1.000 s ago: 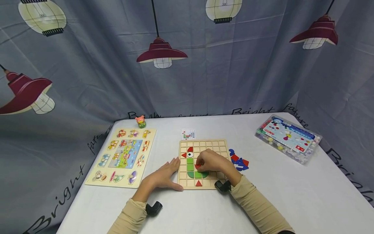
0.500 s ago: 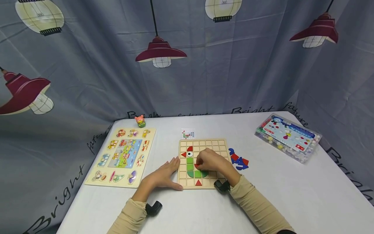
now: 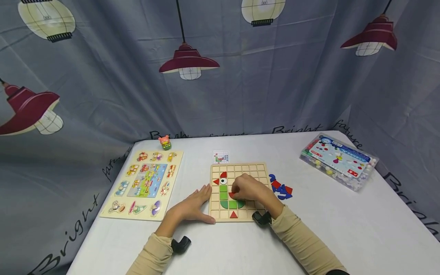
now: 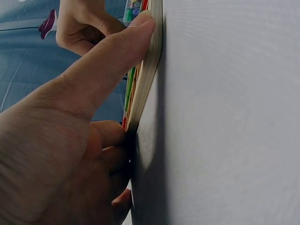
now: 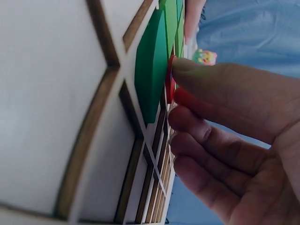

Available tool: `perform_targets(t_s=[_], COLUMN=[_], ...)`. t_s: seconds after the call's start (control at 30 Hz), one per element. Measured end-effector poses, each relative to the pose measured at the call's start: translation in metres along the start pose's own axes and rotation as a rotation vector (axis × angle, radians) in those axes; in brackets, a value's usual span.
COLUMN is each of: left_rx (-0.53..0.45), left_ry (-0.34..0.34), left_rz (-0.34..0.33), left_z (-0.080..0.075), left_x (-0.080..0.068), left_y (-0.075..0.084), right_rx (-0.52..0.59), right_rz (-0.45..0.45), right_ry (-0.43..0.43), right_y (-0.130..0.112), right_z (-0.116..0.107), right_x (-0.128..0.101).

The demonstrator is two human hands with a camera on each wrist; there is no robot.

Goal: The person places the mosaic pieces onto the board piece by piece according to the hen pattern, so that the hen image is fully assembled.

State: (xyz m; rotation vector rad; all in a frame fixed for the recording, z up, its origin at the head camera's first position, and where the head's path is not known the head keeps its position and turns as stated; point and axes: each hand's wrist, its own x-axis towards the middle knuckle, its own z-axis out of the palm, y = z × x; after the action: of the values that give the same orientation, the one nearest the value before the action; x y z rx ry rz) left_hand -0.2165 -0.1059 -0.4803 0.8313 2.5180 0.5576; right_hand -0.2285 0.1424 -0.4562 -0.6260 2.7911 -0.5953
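"Right hand, quick?"
"My right hand (image 3: 250,188): thumb and forefinger pinching a red piece (image 5: 169,77), other fingers curled."

"Where's that piece?"
"Over the wooden grid board (image 3: 254,172), mid-table between the left and right edges, beside the green squares (image 3: 224,196). Can't tell if it's fully seated; my fingers cover part."

"Left?"
"My left hand (image 3: 194,206) has its fingers out straight, touching the board's side facing the table's left edge. Holds nothing."

"Rest of the board?"
"Eye piece (image 3: 223,181) above the squares, dark green quarter-rounds (image 3: 224,205) lower down, red triangle (image 3: 233,215) on my side."

"Around it?"
"Blue and red loose pieces (image 3: 282,191) just beside the board, toward the table's (image 3: 326,221) right edge. Pattern card (image 3: 220,157) between board and far edge. Vehicle puzzle (image 3: 151,172) along the left edge, pig figurine (image 3: 165,143) near the far left corner, clear plastic box (image 3: 338,162) by the far right one."
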Motion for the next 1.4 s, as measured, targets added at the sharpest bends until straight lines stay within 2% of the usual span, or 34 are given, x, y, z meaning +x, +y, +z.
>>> perform_targets(t_s=[0.3,0.43,0.63,1.03,1.3,1.4], left_rx=[0.005,0.008,0.005,0.011,0.013,0.016], left_ry=[0.004,0.006,0.009,0.009,0.019,0.020], left_rz=[0.002,0.004,0.008,-0.003,0.003,0.003], left_z=[-0.001,-0.001,-0.001,-0.001,0.001,0.001], left_x=[0.000,0.000,-0.001,0.000,0.000,0.000], left_y=[0.001,0.001,0.002,0.002,0.001,0.002], right_rx=[-0.004,0.016,0.057,0.052,0.061,0.079], right_rz=[0.046,0.063,0.036,0.093,0.241,0.266], right_ry=[0.043,0.061,0.100,0.130,0.112,0.093], right_y=[0.013,0.026,0.045,0.087,0.115,0.120], right_z=[-0.010,-0.016,-0.027,-0.044,-0.049,-0.052], right_x=[-0.006,-0.010,-0.021,-0.043,-0.056,-0.059])
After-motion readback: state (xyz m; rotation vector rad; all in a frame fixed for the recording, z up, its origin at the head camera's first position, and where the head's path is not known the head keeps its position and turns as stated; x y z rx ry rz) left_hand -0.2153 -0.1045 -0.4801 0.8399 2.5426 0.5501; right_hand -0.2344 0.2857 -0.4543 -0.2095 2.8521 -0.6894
